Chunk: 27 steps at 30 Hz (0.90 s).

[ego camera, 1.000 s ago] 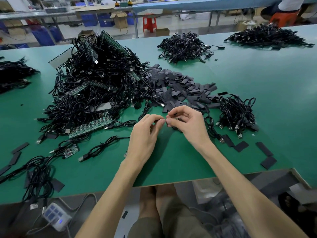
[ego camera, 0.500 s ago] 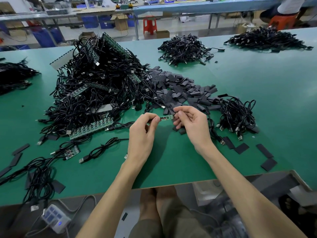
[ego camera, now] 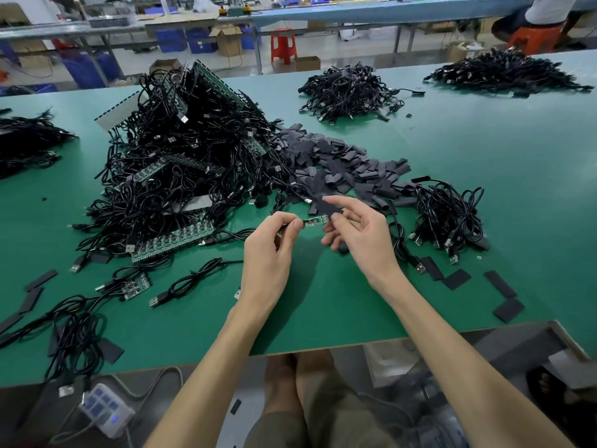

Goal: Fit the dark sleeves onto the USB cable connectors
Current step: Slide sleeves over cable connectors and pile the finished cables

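My left hand [ego camera: 269, 250] pinches the cable end of a small green circuit board [ego camera: 316, 220], which points right above the green table [ego camera: 484, 163]. My right hand [ego camera: 358, 234] pinches a flat dark sleeve [ego camera: 329, 206] between thumb and forefinger, just above and right of the board's free tip. Sleeve and board are close but apart. A heap of dark sleeves [ego camera: 342, 166] lies behind my hands. A big tangle of black USB cables with green board strips [ego camera: 181, 176] fills the left centre.
A smaller cable bundle [ego camera: 449, 218] lies right of my hands, with loose sleeves [ego camera: 504, 286] near the front edge. More cable piles [ego camera: 349, 92] sit far back. A white power strip [ego camera: 106, 412] hangs below the table edge. A person sits at the far right.
My hands have drawn apart. The bare green board end has come into sight in my left hand, and my right hand has lifted a dark sleeve up beside its tip.
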Motion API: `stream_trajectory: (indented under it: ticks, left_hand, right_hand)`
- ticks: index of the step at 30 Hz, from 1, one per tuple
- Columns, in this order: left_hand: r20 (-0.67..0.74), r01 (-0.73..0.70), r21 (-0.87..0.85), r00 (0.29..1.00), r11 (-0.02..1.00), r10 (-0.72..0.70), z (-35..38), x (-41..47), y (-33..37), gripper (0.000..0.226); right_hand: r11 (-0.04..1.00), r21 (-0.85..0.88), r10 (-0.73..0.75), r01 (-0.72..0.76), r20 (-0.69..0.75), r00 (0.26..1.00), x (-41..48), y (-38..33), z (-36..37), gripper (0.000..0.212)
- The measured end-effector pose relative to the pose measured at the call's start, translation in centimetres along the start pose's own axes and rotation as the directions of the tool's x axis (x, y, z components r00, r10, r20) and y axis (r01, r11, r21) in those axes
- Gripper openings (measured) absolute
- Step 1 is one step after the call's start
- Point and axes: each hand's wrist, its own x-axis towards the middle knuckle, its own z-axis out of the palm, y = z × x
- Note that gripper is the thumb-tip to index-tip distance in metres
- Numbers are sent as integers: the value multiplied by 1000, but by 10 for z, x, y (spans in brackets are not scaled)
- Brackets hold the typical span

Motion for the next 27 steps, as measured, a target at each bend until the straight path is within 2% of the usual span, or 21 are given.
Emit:
stream_trajectory:
  ticks: [4,12,18,23,27]
  left_hand:
    - [-21,24,16,1000,1000,-23,-1,0,0,14]
    - [-77,85,244,995,966,-68,2,-5,4,18]
    - [-57,86,206,995,975,-76,1,-5,3,19]
    - [-68,98,161,994,982,-88,0,-5,4,18]
    - [-69,104,153,993,983,-95,-1,-6,6,18]
  right_hand:
    - [999,-33,-4,4,2,1000,1,2,-1,35]
    - [997,-75,8,-4,49,999,1,7,3,24]
    - [999,-28,33,-30,136,990,0,6,2,21]
    - [995,87,46,-50,46,998,1,1,2,15]
    - [995,87,58,-56,-22,998,0,0,2,9]
